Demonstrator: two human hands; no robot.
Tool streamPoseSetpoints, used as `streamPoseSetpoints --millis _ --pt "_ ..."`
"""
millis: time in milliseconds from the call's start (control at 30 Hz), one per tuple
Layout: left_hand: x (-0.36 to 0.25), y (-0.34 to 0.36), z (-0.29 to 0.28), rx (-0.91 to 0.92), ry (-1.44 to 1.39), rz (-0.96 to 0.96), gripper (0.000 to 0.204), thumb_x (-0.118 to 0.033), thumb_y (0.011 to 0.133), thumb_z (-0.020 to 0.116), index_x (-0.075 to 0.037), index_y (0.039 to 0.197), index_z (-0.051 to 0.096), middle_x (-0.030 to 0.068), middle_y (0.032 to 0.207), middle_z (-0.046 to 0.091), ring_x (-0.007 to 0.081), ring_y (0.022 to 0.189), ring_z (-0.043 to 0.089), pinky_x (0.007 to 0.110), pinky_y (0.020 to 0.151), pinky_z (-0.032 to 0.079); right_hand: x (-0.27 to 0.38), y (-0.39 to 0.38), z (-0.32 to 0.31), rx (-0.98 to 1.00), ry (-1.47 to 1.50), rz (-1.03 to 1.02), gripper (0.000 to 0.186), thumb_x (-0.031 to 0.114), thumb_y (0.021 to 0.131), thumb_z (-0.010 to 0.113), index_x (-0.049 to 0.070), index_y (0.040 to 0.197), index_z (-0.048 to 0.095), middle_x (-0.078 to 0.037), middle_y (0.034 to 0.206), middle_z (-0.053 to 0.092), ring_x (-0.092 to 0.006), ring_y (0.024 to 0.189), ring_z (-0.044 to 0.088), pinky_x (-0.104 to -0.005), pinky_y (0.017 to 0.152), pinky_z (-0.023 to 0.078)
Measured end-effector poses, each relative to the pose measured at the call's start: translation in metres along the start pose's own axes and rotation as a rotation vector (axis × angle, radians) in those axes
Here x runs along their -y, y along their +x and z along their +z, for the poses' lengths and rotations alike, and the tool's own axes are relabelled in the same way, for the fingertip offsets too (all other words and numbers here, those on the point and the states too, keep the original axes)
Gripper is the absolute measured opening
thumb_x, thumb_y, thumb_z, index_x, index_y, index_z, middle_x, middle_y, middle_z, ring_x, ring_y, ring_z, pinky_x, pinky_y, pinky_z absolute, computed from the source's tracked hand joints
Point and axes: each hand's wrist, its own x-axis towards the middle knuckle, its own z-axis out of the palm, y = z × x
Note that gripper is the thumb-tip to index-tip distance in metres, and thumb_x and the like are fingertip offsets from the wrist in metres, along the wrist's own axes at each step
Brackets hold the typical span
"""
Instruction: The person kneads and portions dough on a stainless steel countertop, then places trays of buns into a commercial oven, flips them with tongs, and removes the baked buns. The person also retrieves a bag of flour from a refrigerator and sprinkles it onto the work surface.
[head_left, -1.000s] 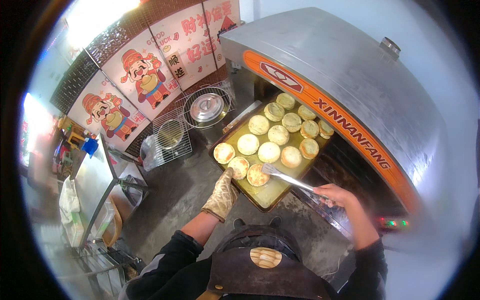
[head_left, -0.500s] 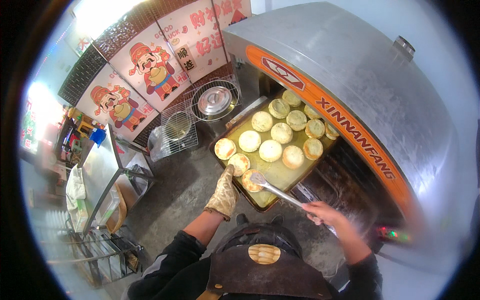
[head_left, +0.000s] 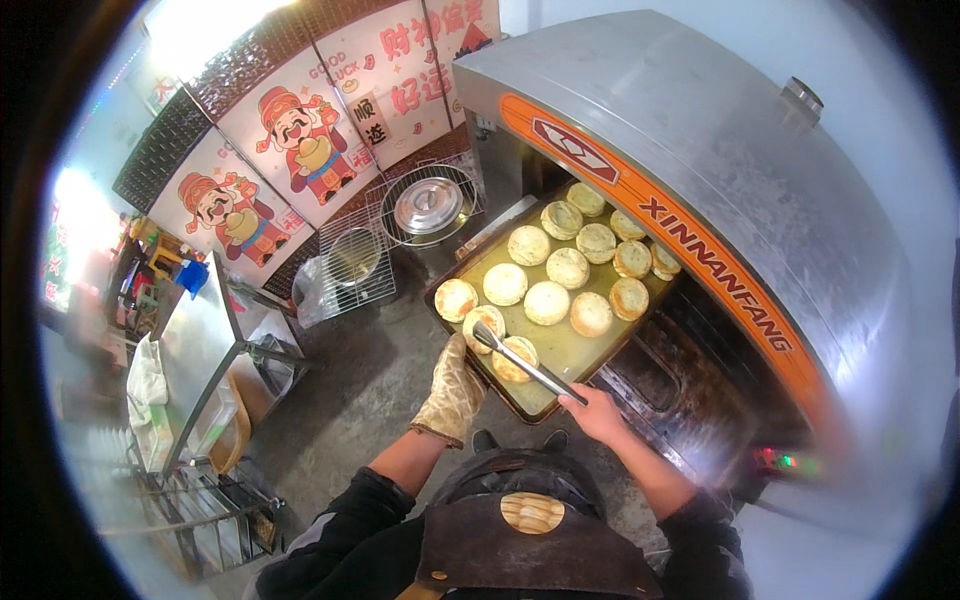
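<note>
Tray (head_left: 560, 345) far end sits inside the oven (head_left: 700, 130), its back rim hidden under the oven's top edge. Rearmost buns (head_left: 660, 262) partly covered by that edge. Tongs (head_left: 525, 362) tips overlap a bun, grip unclear. Left hand (head_left: 452, 392) gloved, fingers hidden against the tray rim. Shelves (head_left: 190, 400) at left blurred, contents too small to tell.
</note>
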Motion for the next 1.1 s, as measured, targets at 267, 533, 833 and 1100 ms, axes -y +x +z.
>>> streamPoseSetpoints --millis 267,533,833,1100 --pt "-0.009 0.003 -0.004 0.026 -0.046 -0.047 0.05 -0.03 0.117 0.056 -0.002 0.158 0.049 0.0183 0.158 0.06 0.0346 0.143 0.062 0.055 0.125 0.052 0.021 -0.042 -0.037 -0.251 -0.872 -0.346 0.061 0.038 0.097 0.081 0.019 0.153 0.063 -0.006 0.095 0.055 -0.0238 0.075 0.069 -0.0384 0.059 0.061" --pt "-0.018 0.012 -0.014 0.066 -0.025 -0.173 0.051 -0.024 0.118 0.054 0.0 0.163 0.044 0.0184 0.163 0.056 0.0343 0.148 0.058 0.053 0.128 0.048 0.06 -0.115 -0.034 -0.223 -0.865 -0.107 0.062 0.042 0.098 0.082 0.021 0.153 0.062 -0.008 0.097 0.056 -0.0266 0.08 0.072 -0.0401 0.06 0.062" --pt "-0.037 0.016 -0.029 0.191 -0.003 -0.211 0.047 -0.02 0.116 0.057 0.002 0.157 0.052 0.0179 0.159 0.06 0.0337 0.145 0.059 0.051 0.126 0.049 0.136 -0.083 0.006 -0.119 0.261 0.308 0.052 0.043 0.106 0.079 0.011 0.144 0.065 -0.007 0.1 0.063 -0.0143 0.063 0.059 -0.0343 0.052 0.05" --pt "-0.07 0.045 -0.052 0.082 -0.197 -0.122 0.047 -0.024 0.119 0.05 0.005 0.156 0.051 0.0212 0.158 0.059 0.0356 0.143 0.06 0.05 0.129 0.046 0.181 0.025 0.048 0.143 1.093 1.078 0.051 0.053 0.107 0.076 0.01 0.128 0.059 -0.009 0.095 0.054 -0.0096 0.057 0.043 -0.0232 0.047 0.039"
